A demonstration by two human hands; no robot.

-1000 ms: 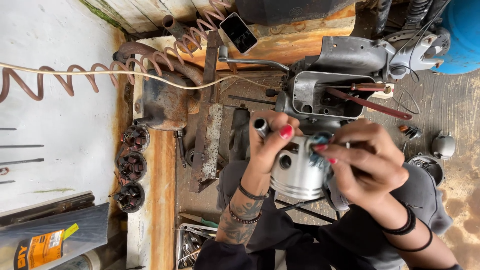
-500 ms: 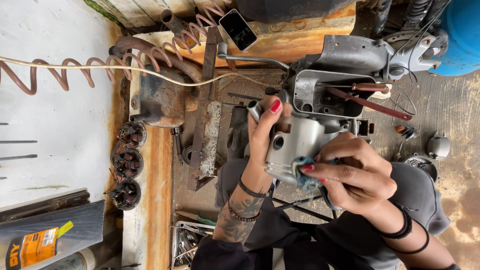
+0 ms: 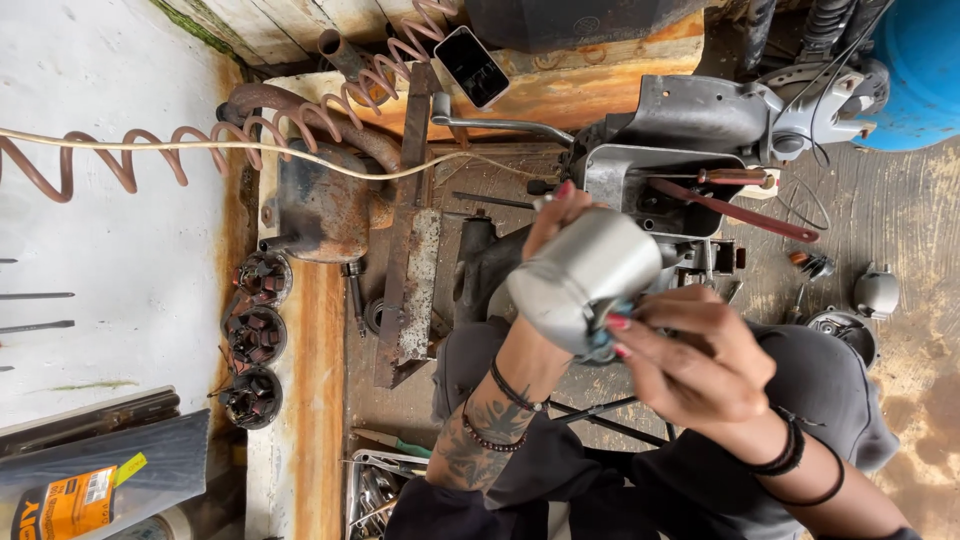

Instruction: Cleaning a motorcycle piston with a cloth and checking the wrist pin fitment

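My left hand (image 3: 547,232), on a tattooed forearm with bead bracelets, grips a silver metal cylinder housing (image 3: 590,268) from behind, its fingers wrapped over the far side. The housing is held up in front of me and lies tilted, with its closed end at the lower left. At the housing's lower edge my right hand (image 3: 692,356) pinches a small blue piece (image 3: 607,332), which could be cloth. Both hands hover above my lap in dark trousers (image 3: 800,380).
A grey engine casing (image 3: 690,150) with a red-handled screwdriver (image 3: 735,205) lies just beyond my hands. A phone (image 3: 472,65), a coiled brown hose (image 3: 150,165), a rusty block (image 3: 325,205) and three round wound parts (image 3: 255,335) are left. A tool tray (image 3: 375,490) is below and a blue drum (image 3: 915,70) at the top right.
The housing has turned from open end facing me to lying on its side, and has come closer. My right hand has shifted from its top to its lower edge.
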